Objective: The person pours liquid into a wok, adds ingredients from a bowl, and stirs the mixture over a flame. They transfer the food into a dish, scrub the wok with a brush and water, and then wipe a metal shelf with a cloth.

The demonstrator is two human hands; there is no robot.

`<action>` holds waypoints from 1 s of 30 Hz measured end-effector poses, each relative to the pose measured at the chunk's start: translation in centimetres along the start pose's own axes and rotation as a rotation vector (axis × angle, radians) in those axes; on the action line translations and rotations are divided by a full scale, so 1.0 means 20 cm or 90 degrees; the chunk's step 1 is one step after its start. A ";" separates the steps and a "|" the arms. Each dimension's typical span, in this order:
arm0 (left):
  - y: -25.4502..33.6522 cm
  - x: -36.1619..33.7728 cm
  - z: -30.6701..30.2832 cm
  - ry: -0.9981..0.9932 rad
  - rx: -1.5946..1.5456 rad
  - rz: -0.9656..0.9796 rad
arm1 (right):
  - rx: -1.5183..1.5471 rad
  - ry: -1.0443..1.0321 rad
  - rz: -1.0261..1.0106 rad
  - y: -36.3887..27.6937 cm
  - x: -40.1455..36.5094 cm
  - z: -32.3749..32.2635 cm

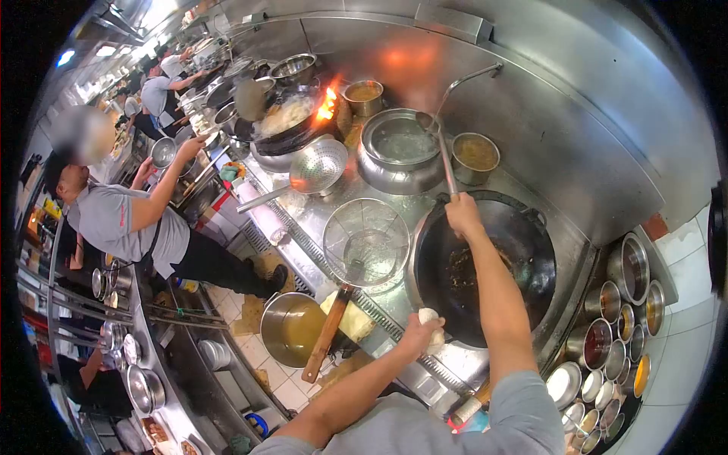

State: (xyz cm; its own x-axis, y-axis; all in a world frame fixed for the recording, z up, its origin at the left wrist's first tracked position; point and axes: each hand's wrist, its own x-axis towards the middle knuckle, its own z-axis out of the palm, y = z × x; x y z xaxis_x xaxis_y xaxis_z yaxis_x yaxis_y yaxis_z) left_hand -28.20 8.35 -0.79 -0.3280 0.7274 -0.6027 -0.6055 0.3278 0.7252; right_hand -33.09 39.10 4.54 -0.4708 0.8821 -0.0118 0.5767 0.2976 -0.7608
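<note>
Right hand [463, 215] holding ladle [447, 167] near steel pot [398, 179], left hand [418, 334] gripping pale cloth [437, 343], black wok [532, 262]

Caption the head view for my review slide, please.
The right hand holds a ladle out beyond the dark wok; the left hand grips a pale, bunched cloth.

The metal tabletop [307, 227] carries a dark wok [459, 269], a wire strainer [366, 246], a wide pot [400, 180], and two smaller pots [476, 177] beside it.
</note>
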 end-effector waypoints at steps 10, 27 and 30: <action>0.05 -0.77 -0.75 -0.057 0.110 0.056 | 1.117 -0.430 0.390 -0.33 -0.07 0.10; -0.11 -1.07 -1.32 -0.199 -0.052 0.039 | 1.319 -0.372 0.353 -0.59 -1.44 -0.28; -0.11 -1.00 -1.26 -0.231 -0.108 0.028 | 1.273 -0.321 0.361 -0.56 -1.75 -0.38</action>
State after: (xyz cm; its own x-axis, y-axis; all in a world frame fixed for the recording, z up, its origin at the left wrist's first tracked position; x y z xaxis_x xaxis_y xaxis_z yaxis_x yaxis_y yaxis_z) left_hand -38.61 -22.18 1.34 -0.0972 0.9140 -0.3940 -0.7175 0.2100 0.6642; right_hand -18.01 7.66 18.33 -0.8335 0.4651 -0.2983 -0.4577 -0.8836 -0.0987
